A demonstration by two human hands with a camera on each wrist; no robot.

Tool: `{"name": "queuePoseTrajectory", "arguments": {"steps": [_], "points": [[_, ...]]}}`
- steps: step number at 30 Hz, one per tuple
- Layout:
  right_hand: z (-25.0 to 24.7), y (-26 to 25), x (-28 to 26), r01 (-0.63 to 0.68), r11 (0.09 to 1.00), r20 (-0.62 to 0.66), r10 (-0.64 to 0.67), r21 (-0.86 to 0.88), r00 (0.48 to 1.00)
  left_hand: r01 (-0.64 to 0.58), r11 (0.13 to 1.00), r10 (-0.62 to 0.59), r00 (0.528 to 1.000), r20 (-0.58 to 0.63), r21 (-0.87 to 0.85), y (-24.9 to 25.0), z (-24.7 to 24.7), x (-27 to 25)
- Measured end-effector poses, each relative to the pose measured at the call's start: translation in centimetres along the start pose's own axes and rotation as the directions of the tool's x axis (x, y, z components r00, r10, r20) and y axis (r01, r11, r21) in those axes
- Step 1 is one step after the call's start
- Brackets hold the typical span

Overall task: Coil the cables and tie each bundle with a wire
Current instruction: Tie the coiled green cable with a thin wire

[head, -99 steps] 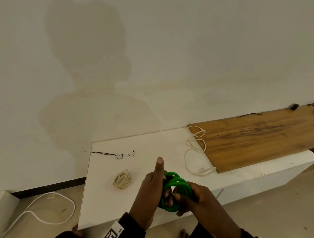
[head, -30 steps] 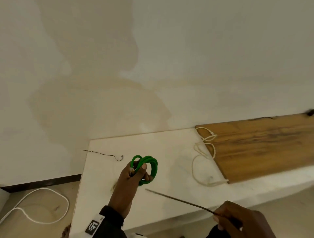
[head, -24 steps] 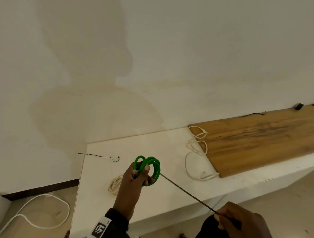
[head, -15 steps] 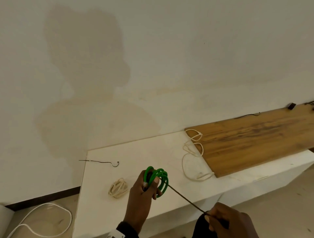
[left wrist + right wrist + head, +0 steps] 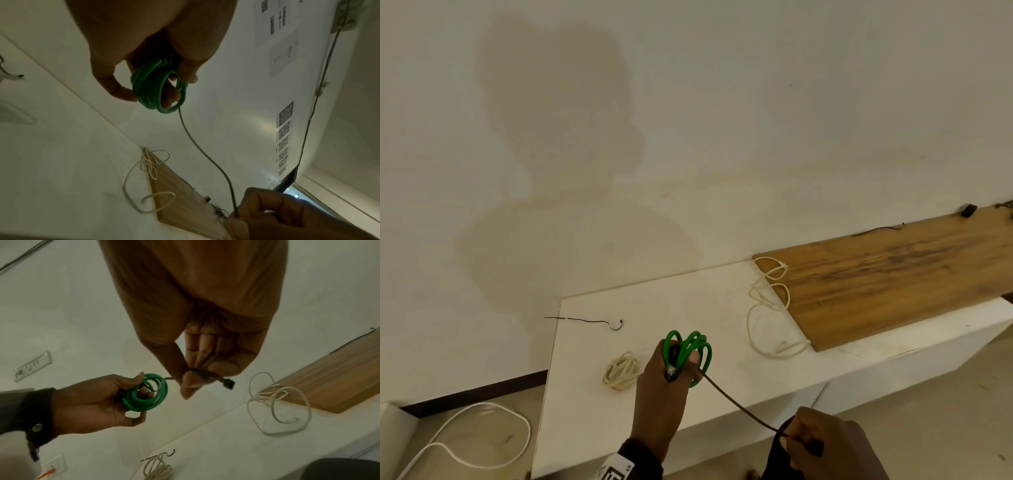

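Observation:
My left hand (image 5: 671,377) grips a coiled green cable (image 5: 690,353) upright above the white bench (image 5: 722,301), fingers curled through its loops (image 5: 156,91). A thin dark tie wire (image 5: 739,406) runs from the coil's lower right side down to my right hand (image 5: 791,442). That hand pinches the wire's near end between thumb and fingers (image 5: 203,374), and a short tail with a small square head pokes out past them. The coil (image 5: 146,394) sits left of the pinch, a short gap away.
A tied cream bundle (image 5: 621,370) lies on the bench left of my left hand. A loose cream cable (image 5: 770,308) sprawls at the corner of a wooden board (image 5: 893,274). A black wire (image 5: 599,322) lies at the back left. A white cable (image 5: 476,435) loops on the floor.
My right hand has let go of the coil and holds a tie wire. Within the last second, the wire's far end reached the coil, and the left hand moved slightly right and lower.

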State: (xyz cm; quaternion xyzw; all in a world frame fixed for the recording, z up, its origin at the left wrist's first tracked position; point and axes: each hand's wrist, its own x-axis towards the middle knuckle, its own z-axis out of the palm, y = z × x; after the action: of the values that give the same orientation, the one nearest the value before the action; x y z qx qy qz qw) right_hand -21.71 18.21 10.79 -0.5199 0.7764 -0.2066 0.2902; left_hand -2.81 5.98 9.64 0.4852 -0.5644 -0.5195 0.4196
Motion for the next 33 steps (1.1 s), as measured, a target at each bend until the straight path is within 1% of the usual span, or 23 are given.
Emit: {"name": "queuePoseTrajectory", "arguments": {"steps": [5, 10, 13, 15, 16, 17, 19, 20, 21, 22, 23, 24, 25, 26, 28, 33], "points": [[-0.1, -0.2, -0.1, -0.028, 1.000, -0.026, 0.028, -0.008, 0.999, 0.017, 1.000, -0.018, 0.999, -0.052, -0.021, 0.0, 0.0, -0.2], [-0.8, -1.0, -0.2, -0.019, 0.993, -0.026, 0.016, -0.120, 1.000, 0.020, 1.000, -0.020, 1.000, -0.002, -0.016, 0.6, 0.4, -0.6], [-1.0, -1.1, -0.3, -0.024, 0.988, -0.022, 0.021, -0.151, 1.000, 0.024, 0.999, -0.025, 1.000, -0.013, -0.034, 0.8, 0.5, -0.6], [-1.1, -1.0, -0.4, 0.023, 0.994, 0.008, -0.023, -0.109, 1.000, 0.018, 1.000, -0.019, 1.000, -0.024, -0.013, 0.6, 0.3, -0.4], [-1.2, -1.1, -0.5, 0.052, 0.997, 0.037, -0.050, -0.059, 0.998, 0.015, 1.000, -0.015, 1.000, -0.024, 0.002, 0.5, 0.3, -0.4], [-1.4, -1.3, -0.7, 0.072, 0.997, 0.083, -0.073, 0.018, 0.994, 0.009, 1.000, -0.008, 1.000, -0.020, 0.020, 0.4, 0.3, -0.3], [-1.9, -1.9, -1.0, 0.053, 0.977, 0.235, -0.102, 0.206, 0.967, -0.020, 0.998, 0.022, 0.999, -0.026, 0.055, 0.3, 0.3, -0.3], [-2.2, -2.1, -1.2, 0.018, 0.951, 0.323, -0.122, 0.307, 0.939, -0.034, 0.997, 0.037, 0.998, -0.047, 0.065, 0.3, 0.2, -0.1], [-2.5, -2.1, -1.3, -0.048, 0.901, 0.396, -0.141, 0.431, 0.908, -0.042, 0.997, 0.047, 0.996, -0.074, 0.068, 0.2, -0.1, 0.1], [-2.7, -2.1, -1.4, -0.156, 0.798, 0.451, -0.157, 0.582, 0.879, -0.037, 0.997, 0.044, 0.994, -0.098, 0.073, 0.0, -0.2, 0.3], [-2.8, -2.0, -1.4, -0.269, 0.641, 0.481, -0.178, 0.719, 0.859, -0.029, 0.996, 0.038, 0.992, -0.118, 0.082, -0.1, -0.5, 0.6], [-2.9, -1.9, -1.5, -0.348, 0.485, 0.490, -0.203, 0.802, 0.847, -0.016, 0.996, 0.027, 0.991, -0.129, 0.089, -0.2, -0.6, 0.9], [-2.9, -1.9, -1.4, -0.383, 0.381, 0.488, -0.232, 0.842, 0.842, -0.004, 0.996, 0.017, 0.991, -0.133, 0.094, -0.3, -0.8, 1.3], [-2.8, -2.1, -1.2, -0.387, 0.328, 0.476, -0.261, 0.862, 0.840, 0.007, 0.996, 0.006, 0.991, -0.137, 0.094, -0.4, -1.0, 1.5], [-2.7, -2.5, -0.9, -0.371, 0.286, 0.452, -0.313, 0.884, 0.835, 0.025, 0.996, -0.011, 0.988, -0.154, 0.087, -0.4, -1.3, 1.9], [-2.8, -3.4, -0.6, -0.332, 0.234, 0.398, -0.345, 0.914, 0.850, 0.051, 0.995, -0.035, 0.981, -0.189, 0.082, -0.7, -2.0, 2.5]]}}
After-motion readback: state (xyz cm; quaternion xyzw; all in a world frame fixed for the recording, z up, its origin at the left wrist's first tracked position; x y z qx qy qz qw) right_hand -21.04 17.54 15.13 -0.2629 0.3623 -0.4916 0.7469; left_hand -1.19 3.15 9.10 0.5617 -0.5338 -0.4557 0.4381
